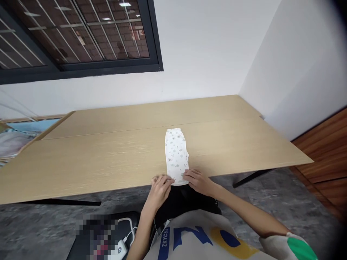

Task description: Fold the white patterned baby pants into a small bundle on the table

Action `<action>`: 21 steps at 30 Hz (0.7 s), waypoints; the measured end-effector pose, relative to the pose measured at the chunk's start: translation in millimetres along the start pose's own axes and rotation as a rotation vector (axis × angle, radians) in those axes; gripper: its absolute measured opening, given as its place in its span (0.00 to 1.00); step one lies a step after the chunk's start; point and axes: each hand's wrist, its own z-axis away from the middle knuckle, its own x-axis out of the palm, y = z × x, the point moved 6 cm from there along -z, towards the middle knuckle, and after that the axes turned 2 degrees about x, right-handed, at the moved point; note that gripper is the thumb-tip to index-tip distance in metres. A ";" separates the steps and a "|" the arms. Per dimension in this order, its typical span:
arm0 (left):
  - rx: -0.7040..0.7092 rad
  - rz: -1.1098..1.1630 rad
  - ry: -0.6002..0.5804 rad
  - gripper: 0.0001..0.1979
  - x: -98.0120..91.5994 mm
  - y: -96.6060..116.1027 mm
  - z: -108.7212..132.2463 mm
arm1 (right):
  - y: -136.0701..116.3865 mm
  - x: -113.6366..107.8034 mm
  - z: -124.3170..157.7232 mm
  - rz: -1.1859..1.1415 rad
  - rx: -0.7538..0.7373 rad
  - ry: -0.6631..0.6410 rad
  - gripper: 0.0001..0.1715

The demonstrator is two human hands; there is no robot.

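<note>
A small white cloth with a fine coloured print [176, 153] lies folded into a narrow strip on the light wooden table [108, 159], running away from me. My left hand [160, 186] pinches the near left corner of the cloth at the table's front edge. My right hand [197, 179] pinches the near right corner. Both hands have their fingers closed on the fabric, and the near end of the cloth lies between them.
A white wall and a dark-framed window [81, 36] stand behind the table. A wooden cabinet [325, 159] is at the right. A black seat with a white device and cable [121, 245] sits at my lower left. Grey floor lies below.
</note>
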 end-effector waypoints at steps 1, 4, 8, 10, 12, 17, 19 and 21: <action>0.015 0.034 -0.001 0.18 -2.0 5.0 -0.3 | -2.8 -2.7 4.3 -0.011 0.014 0.013 0.18; 0.053 0.143 0.080 0.14 -13.6 20.2 -0.1 | -8.6 -16.7 13.4 -0.113 0.116 0.015 0.17; 0.037 0.298 0.423 0.11 -35.8 27.4 3.4 | -13.8 -48.1 9.7 -0.314 0.280 -0.018 0.15; -0.010 0.338 0.694 0.16 -45.1 24.1 8.4 | -12.8 -66.7 -2.6 -0.378 0.317 0.002 0.15; -0.044 0.326 0.925 0.17 -47.8 22.0 13.0 | -3.4 -83.9 -21.1 -0.407 0.352 0.071 0.14; -0.103 0.152 0.796 0.12 -21.5 31.9 -11.4 | 57.2 -96.9 -78.3 -0.317 0.406 0.286 0.09; -0.183 0.034 0.589 0.17 -1.7 35.6 -27.5 | 88.9 -86.7 -100.4 -0.279 0.418 0.310 0.08; -0.258 -0.089 0.446 0.22 16.2 38.1 -39.3 | 120.7 -70.1 -118.8 -0.260 0.464 0.284 0.07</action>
